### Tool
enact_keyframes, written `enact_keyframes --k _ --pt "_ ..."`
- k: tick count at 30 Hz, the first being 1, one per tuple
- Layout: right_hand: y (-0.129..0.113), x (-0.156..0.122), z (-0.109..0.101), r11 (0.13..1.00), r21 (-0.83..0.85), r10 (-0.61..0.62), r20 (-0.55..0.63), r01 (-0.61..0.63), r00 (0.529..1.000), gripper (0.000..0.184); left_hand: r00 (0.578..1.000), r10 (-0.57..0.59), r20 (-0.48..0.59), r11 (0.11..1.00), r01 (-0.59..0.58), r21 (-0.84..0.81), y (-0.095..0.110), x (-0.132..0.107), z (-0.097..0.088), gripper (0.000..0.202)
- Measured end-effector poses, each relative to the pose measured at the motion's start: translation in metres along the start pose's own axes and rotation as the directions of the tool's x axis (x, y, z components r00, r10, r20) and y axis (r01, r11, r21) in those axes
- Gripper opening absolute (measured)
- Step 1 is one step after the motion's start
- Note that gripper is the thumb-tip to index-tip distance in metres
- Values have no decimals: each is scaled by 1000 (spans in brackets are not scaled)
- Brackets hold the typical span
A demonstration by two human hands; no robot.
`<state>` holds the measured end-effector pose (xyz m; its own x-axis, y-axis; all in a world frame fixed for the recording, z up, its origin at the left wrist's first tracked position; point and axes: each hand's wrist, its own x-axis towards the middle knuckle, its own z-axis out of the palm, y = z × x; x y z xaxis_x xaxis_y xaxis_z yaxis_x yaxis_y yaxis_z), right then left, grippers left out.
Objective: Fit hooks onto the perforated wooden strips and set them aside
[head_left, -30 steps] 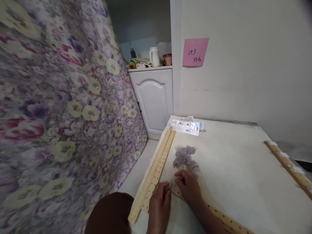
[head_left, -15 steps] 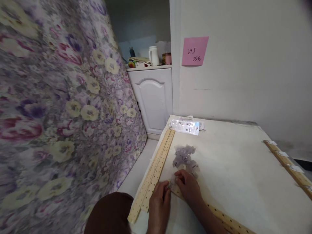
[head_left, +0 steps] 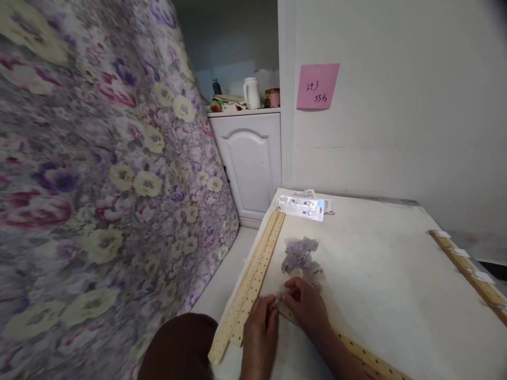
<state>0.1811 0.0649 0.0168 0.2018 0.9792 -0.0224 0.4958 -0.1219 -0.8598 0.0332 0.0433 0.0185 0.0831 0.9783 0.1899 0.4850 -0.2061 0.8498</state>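
My left hand (head_left: 259,330) is closed in a pinch on a small shiny metal piece (head_left: 277,301), too small to name surely. Right beside it, my right hand (head_left: 307,306) also pinches, fingertips touching or nearly touching that piece; what they hold is mostly hidden. Below both hands runs a perforated wooden strip (head_left: 352,345), partly covered by my right forearm. Just beyond my right hand lies a pile of grey, see-through gauzy pieces (head_left: 301,253) with small shiny bits. Left of my left hand are two more perforated strips (head_left: 253,274), side by side.
Clear packages (head_left: 303,207) with small metal items lie at the table's (head_left: 380,253) far left corner. A wooden strip bearing white cards (head_left: 459,253) lies along the right edge. A floral curtain (head_left: 119,184) hangs at left; a white cabinet (head_left: 253,163) stands behind.
The right fingertips have come in closer to the left fingertips and the small metal piece. The left hand has stayed nearly in place. The whole view has shifted slightly.
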Motion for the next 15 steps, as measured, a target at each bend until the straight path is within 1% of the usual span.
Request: enact_keyframes --k 5,9,15 --pt "-2 -1 0 1000 0 3 -16 -3 1000 21 999 -25 23 1000 25 8 2 0 -1 22" --pt "0 0 0 1000 3 15 -3 -15 1000 21 999 -24 27 1000 24 16 -1 0 0 21" --pt "2 -1 2 1000 -16 5 -24 -5 1000 27 1000 15 0 1000 -15 5 -3 1 1 19"
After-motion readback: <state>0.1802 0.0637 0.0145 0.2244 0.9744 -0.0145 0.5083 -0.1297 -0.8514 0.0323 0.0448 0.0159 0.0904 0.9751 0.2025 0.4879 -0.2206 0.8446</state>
